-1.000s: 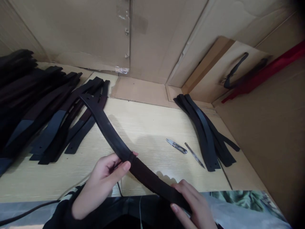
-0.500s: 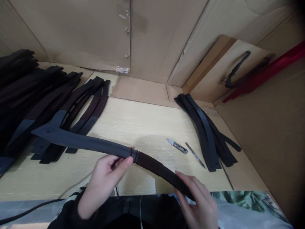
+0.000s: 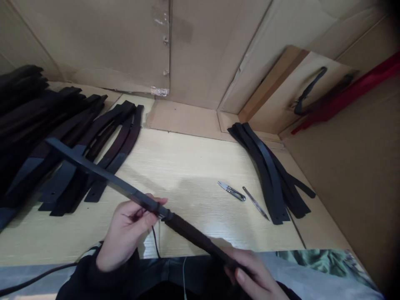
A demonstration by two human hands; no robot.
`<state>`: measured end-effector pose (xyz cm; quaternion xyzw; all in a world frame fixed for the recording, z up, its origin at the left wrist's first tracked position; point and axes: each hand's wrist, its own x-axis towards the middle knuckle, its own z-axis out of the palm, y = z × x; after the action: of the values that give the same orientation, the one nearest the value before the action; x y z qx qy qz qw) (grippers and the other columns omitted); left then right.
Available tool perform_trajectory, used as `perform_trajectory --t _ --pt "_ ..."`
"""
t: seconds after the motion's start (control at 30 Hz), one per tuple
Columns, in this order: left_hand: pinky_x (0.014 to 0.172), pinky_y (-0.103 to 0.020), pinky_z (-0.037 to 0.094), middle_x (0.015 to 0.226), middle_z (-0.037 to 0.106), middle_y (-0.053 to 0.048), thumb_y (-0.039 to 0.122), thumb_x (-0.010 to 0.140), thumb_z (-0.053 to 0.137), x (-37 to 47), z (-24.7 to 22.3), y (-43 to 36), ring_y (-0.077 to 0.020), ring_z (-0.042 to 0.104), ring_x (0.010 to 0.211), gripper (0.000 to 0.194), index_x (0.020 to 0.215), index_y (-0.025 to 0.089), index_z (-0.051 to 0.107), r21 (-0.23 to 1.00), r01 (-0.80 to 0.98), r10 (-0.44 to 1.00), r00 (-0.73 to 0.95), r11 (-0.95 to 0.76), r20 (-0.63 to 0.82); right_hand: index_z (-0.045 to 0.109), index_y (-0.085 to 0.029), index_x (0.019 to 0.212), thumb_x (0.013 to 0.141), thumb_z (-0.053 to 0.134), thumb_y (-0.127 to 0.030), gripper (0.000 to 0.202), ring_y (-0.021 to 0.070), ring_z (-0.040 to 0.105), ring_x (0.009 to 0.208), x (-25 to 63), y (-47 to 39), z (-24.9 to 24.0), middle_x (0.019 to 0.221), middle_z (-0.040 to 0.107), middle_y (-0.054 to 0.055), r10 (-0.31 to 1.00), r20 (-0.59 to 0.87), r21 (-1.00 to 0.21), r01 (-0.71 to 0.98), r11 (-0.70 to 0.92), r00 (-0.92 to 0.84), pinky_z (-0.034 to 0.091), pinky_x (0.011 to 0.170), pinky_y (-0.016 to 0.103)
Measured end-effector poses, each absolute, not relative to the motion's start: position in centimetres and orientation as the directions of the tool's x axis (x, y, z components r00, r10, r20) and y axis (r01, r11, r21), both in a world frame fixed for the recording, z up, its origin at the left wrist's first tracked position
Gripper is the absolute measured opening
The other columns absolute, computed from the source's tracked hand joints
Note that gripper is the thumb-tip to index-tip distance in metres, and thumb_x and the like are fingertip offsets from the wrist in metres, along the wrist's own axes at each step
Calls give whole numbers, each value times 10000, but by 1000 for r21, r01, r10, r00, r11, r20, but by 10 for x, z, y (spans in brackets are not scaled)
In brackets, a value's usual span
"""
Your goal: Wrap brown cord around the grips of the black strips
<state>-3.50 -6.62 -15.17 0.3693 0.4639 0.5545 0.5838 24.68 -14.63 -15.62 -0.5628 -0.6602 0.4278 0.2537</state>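
Note:
A long, slightly curved black strap (image 3: 100, 173) slants across my front, its narrow edge turned up. Part of its right half carries a dark brown wrap (image 3: 187, 229). My left hand (image 3: 128, 227) pinches the strap just left of the wrap, thumb in front. The fingers of my right hand (image 3: 250, 271) close around the strap's lower right end, hiding that tip. A thin dark cord (image 3: 155, 241) hangs below my left hand. Thread snips (image 3: 231, 191) and a slim pointed metal tool (image 3: 255, 203) lie on the table beyond my right hand.
Many similar straps (image 3: 62, 121) are piled at the left, partly under the far end of the held one. Several more black straps (image 3: 270, 179) lie at the right. Cardboard walls (image 3: 200, 50) enclose the table's back and right. A red strip (image 3: 350, 96) runs along the right wall.
The strap has been rolled from its broad face onto its edge, its far left end rising. Both my hands have shifted down and slightly left with it.

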Motion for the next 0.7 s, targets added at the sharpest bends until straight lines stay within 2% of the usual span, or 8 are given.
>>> perform_trajectory --t 0.1,0.2,0.4,0.57,0.7 --pt "671 -189 534 861 752 -46 390 619 808 -31 -148 -66 -148 650 749 227 780 233 781 933 -346 987 -85 98 -136 695 -273 1050 849 565 -437 290 227 679 924 241 -146 -159 1007 725 75 991 -59 -811 585 21 -119 578 783 333" --pt "605 -185 516 863 713 -34 482 586 799 -23 -144 -70 -128 609 691 326 784 224 777 882 -454 977 -95 127 -190 698 -262 1041 842 573 -442 296 227 687 925 237 -147 -161 1018 729 76 995 -20 -802 595 43 -98 580 798 327" --pt "664 -221 530 954 732 -28 372 642 798 -11 -146 -77 -188 634 888 160 769 280 765 826 -515 969 38 229 -245 689 -264 1046 859 557 -421 278 220 701 897 236 -148 -163 998 737 68 994 45 -784 614 95 -96 590 760 297" --pt "735 -243 535 1009 728 -20 332 700 763 -16 -151 -77 -177 646 888 162 858 298 756 855 -466 974 93 227 -208 678 -255 1059 859 562 -404 275 227 702 907 237 -146 -166 1003 735 71 990 97 -757 639 137 -98 591 763 297" --pt "760 -226 524 1000 740 -30 328 712 754 -24 -151 -72 -177 657 902 177 882 279 758 893 -386 972 112 234 -206 659 -261 1095 852 574 -392 288 243 693 943 243 -151 -173 1028 730 66 981 157 -671 717 188 -110 595 760 312"
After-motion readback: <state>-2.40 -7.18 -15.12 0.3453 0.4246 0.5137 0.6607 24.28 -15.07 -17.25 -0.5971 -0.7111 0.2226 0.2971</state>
